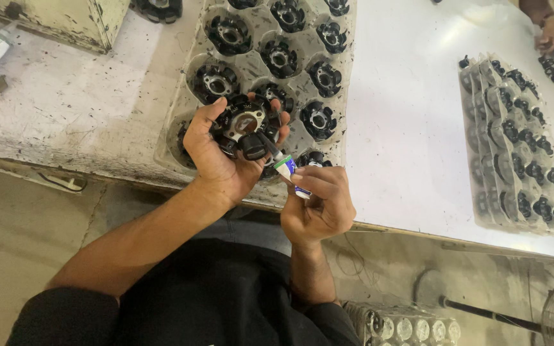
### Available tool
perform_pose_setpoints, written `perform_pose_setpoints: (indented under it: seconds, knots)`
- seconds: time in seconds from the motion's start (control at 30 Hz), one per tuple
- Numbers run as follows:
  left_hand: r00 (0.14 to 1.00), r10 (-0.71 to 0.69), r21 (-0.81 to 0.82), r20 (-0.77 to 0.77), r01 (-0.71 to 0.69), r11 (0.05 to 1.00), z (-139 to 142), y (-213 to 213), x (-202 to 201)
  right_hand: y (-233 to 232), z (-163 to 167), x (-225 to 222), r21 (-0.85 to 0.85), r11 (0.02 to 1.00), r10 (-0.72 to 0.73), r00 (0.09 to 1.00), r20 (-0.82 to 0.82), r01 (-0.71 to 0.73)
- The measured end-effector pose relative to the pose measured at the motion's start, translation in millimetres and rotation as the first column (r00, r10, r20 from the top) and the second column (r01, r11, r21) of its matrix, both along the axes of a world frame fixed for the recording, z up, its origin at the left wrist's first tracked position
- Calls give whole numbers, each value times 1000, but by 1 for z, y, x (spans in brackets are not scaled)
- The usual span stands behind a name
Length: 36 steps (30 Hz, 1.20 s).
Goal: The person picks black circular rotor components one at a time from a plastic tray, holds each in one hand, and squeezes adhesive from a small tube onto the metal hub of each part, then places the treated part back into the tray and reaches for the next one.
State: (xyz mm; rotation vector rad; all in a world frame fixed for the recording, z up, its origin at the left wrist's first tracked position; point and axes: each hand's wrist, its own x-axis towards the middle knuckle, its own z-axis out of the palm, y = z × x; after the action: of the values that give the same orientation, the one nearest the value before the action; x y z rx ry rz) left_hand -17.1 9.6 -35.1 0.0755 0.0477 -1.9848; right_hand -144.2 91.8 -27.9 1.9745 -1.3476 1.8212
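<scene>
My left hand (216, 157) cups a black round motor stator (245, 125) with wound coils and a metal centre, held above the near edge of a clear plastic tray (181, 122). My right hand (318, 205) pinches a small white and blue glue tube (286, 168), whose dark nozzle touches the stator's near rim. The tray holds several more black stators (280, 57) in round pockets.
A white table top (405, 128) carries a stack of clear trays with small black parts (514, 141) at the right. Another person's hand (549, 35) rests at the far right corner. A worn metal box (65, 19) stands far left. Fan parts lie on the floor below.
</scene>
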Motion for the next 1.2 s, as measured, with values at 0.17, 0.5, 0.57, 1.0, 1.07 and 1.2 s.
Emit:
perform_pose_setpoints:
  seconds: [0.17, 0.5, 0.57, 1.0, 1.07, 1.2]
  knots:
    - [1000, -10, 13, -20, 11, 1000, 4, 0, 1, 2, 1, 1, 27, 1000, -2, 1000, 10, 2]
    - [1000, 12, -10, -21, -12, 1000, -13, -6, -2, 2, 0, -4, 209, 978, -26, 994, 105, 4]
    - [994, 106, -87, 33, -102, 991, -13, -16, 1, 3, -3, -6, 118, 986, 97, 983, 159, -117]
    - [234, 891, -741, 389, -495, 453, -116, -169, 117, 16, -30, -23, -151, 982, 160, 915, 371, -111]
    - [175, 925, -834, 337, -401, 379, -125, -174, 121, 16, -35, -21, -153, 981, 166, 917, 362, -117]
    - [50, 875, -849, 482, -220, 480, -135, -175, 126, 17, -42, -18, -67, 990, 138, 944, 300, -123]
